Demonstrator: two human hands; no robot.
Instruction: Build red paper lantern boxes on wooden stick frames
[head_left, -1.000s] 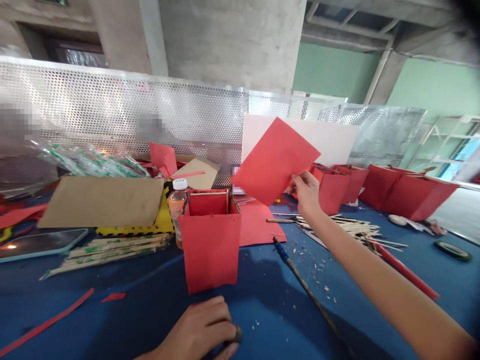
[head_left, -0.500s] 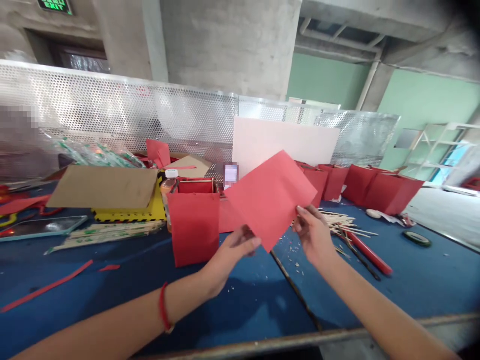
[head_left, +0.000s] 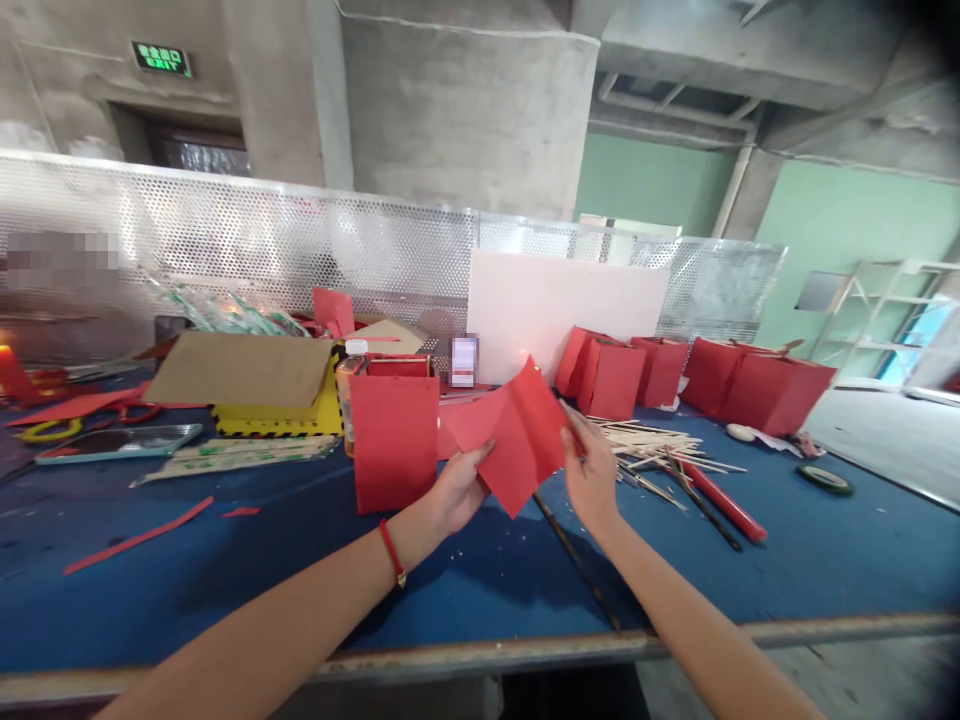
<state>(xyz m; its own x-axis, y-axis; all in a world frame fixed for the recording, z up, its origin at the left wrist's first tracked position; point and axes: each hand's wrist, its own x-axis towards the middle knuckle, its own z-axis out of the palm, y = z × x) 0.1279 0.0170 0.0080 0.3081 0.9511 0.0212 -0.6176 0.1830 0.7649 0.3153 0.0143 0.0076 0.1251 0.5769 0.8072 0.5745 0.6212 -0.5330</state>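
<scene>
Between my hands a sheet of red paper is held up above the blue table, bent along a line down its middle. My left hand grips its lower left edge, the thumb on the near face. At the right edge my right hand pinches the paper, some fingers hidden behind it. Just left of the sheet stands a red paper box with thin sticks along its top rim. Behind the sheet, another flat red piece lies partly covered.
Several red paper boxes stand at the back right, near a white board. Loose wooden sticks, a red rod and a tape roll lie on the right. Leftward are a yellow box, packaged sticks and a tray.
The red paper has gone from nearly flat to bent along its middle. Both hands have shifted a little to the left with it, and the view has tilted slightly upward.
</scene>
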